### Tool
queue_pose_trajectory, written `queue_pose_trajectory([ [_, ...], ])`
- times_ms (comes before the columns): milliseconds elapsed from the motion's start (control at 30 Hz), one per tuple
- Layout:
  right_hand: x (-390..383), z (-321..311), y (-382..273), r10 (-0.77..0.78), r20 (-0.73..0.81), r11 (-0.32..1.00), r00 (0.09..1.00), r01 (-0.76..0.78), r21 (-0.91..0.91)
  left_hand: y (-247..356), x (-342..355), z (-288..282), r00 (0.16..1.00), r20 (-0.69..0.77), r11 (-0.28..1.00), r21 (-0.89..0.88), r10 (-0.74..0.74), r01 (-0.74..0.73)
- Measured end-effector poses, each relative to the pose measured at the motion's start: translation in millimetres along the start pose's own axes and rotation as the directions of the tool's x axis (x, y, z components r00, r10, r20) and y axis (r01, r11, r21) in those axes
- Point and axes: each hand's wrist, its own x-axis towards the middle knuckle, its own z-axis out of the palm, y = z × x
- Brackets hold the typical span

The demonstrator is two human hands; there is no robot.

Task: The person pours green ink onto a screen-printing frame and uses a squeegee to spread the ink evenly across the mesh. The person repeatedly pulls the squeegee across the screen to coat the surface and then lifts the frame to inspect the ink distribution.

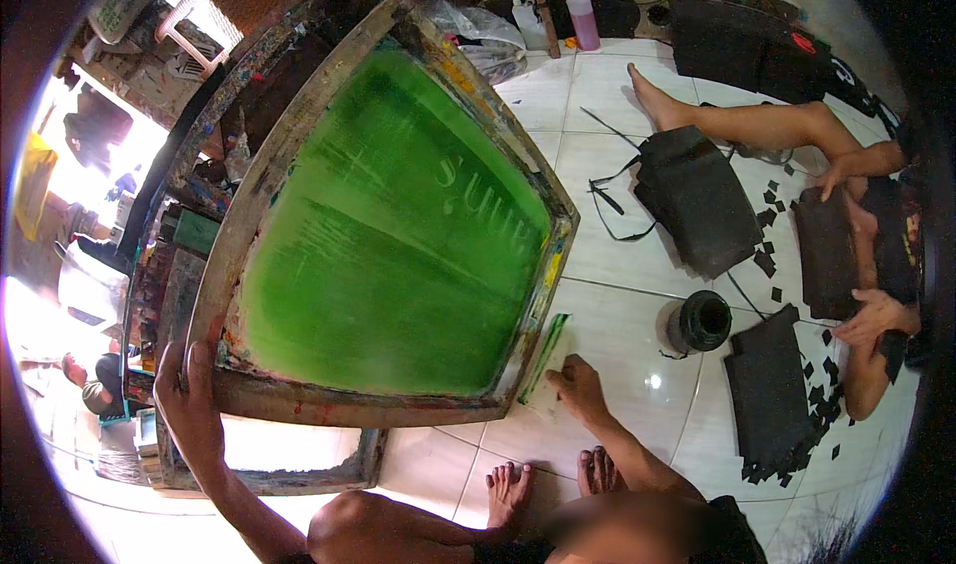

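A large wooden-framed printing screen (398, 240), its mesh coated in wet-looking green, stands tilted in front of me. My left hand (191, 400) is closed round the near left corner of its stained wooden frame. Just beyond the near right corner, my right hand (581, 390) grips a pale flat scraper (543, 373) whose long edge is smeared green. Pale lettering shapes show in the green near the screen's right side. The scraper is held apart from the mesh, low over the white tiles. My right fingertips are partly hidden behind the hand.
Another framed screen (299, 479) leans below the green one. A dark round jar (700, 321) stands on the tiles at right. Black sheet bags (697, 201) and scattered black scraps lie near a co-worker's legs and hands (876, 320). Bottles, including a pink one (584, 21), stand far back.
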Motion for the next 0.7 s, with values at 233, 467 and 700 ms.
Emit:
queue_pose_trajectory([
  [233,28,61,11,-0.176,-0.063,0.977,0.982,0.166,-0.13,-8,-16,-6,0.995,0.052,0.991,0.099,0.085,-0.09],
  [467,43,83,47,0.089,0.123,0.992,0.988,-0.099,0.078,45,-10,-20,0.973,0.077,0.948,-0.219,-0.218,0.229],
  [700,37,91,2,0.135,0.177,0.923,0.975,-0.189,0.335,70,-3,-27,0.97,0.114,0.944,-0.228,-0.217,0.238],
])
